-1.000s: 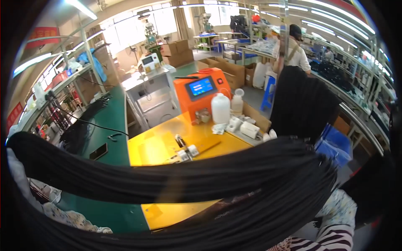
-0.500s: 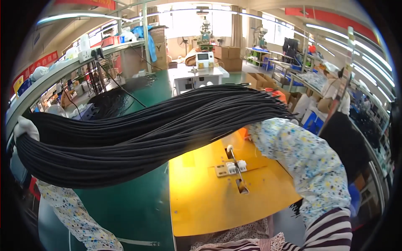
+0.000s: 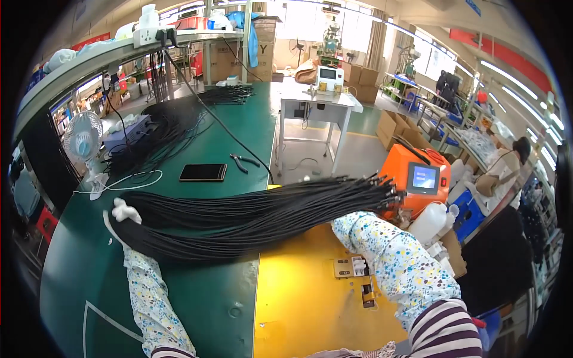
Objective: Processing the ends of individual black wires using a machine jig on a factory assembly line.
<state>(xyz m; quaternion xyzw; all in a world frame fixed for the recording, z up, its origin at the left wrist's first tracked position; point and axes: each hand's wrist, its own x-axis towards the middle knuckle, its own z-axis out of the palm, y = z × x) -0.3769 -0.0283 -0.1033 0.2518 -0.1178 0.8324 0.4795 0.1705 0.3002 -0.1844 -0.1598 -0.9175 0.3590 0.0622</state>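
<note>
A long, thick bundle of black cords stretches across in front of me, held above the table. My left hand, in a white glove, is closed around its left end, where the cords bend round in a loop. Dark tips of the loose ends fan out at the right. My right forearm, in a speckled sleeve, reaches under the bundle near those tips; the right hand itself is hidden behind the cords. Below the bundle lies a yellow work plate with a small metal-and-white fixture.
The green table holds a phone, pliers, a white fan and more black cords. An orange machine with a screen and a white bottle stand right. A black cable slants down from the shelf.
The bundle now sits lower in the picture, the left hand appearing farther right. My view has shifted, bringing the phone, pliers and orange machine into sight. The left hand stays closed on the cords.
</note>
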